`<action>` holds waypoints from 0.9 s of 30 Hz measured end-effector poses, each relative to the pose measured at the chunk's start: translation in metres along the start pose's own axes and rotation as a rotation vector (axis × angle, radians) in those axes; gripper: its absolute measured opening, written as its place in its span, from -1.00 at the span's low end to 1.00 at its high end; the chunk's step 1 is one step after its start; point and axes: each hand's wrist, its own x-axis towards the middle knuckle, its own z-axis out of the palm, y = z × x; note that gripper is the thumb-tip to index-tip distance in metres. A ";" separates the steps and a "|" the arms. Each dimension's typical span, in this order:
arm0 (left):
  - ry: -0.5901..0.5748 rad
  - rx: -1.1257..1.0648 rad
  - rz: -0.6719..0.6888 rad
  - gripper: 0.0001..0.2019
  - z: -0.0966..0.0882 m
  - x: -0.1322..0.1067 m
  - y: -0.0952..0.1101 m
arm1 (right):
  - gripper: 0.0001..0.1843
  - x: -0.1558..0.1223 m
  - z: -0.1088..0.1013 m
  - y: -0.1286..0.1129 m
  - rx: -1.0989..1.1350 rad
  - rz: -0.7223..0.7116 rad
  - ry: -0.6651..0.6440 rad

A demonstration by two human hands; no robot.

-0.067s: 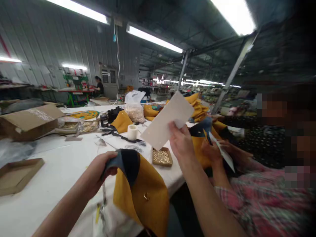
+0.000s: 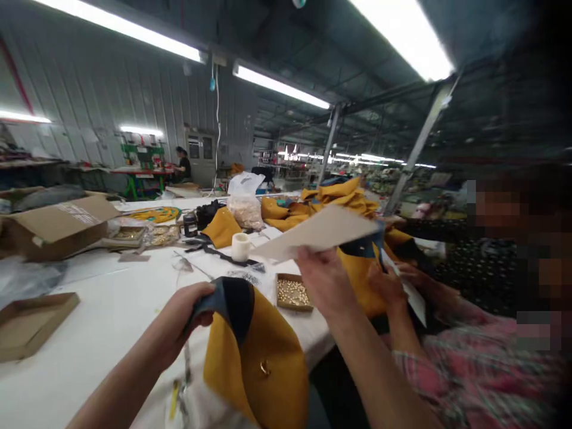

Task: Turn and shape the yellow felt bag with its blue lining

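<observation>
My left hand [image 2: 183, 322] is closed on the dark blue top edge of a mustard-yellow fabric piece [image 2: 279, 351]. The piece hangs open and curved over the table's front edge, with a gold ring-like metal fitting [image 2: 265, 368] on it. In my right hand [image 2: 324, 277] is a stiff off-white board [image 2: 319, 231], pinched at its near edge and tilted so its face looks narrow. Beyond the fabric, a shallow cardboard box [image 2: 294, 292] holds many small gold-coloured metal pieces.
On the white table [image 2: 111, 333] are a roll of white tape [image 2: 241, 246], a plastic bag [image 2: 245, 202], an open cardboard tray [image 2: 36, 325], a carton [image 2: 62, 223] and a yellow fabric heap [image 2: 344, 193]. A co-worker's hands [image 2: 388, 289] hold similar fabric and a white board at right.
The board in my right hand has tipped from steeply slanted to nearly flat. My left hand keeps its hold on the fabric. The view has tilted slightly upward.
</observation>
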 end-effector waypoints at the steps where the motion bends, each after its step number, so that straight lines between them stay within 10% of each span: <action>1: -0.008 -0.003 0.006 -0.61 -0.001 0.000 -0.002 | -0.66 -0.016 0.004 0.007 0.013 0.062 -0.065; 6: -0.027 -0.023 -0.014 -0.61 -0.019 0.000 -0.020 | -0.72 -0.055 0.012 0.050 0.133 0.338 -0.178; 10: 0.023 0.005 -0.011 -0.58 -0.034 -0.009 -0.023 | -0.65 -0.047 0.004 0.068 0.171 0.382 -0.074; 14: 0.010 0.119 0.036 -0.48 -0.033 -0.022 -0.005 | -0.73 -0.038 -0.006 0.069 0.046 0.390 -0.266; 24: -0.076 0.093 0.061 -0.46 -0.034 -0.020 0.007 | -0.83 -0.018 -0.006 0.043 -1.412 0.238 -0.739; 27: -0.107 0.101 0.034 -0.41 -0.022 -0.024 0.008 | -0.80 -0.027 0.001 0.050 -1.531 0.283 -0.787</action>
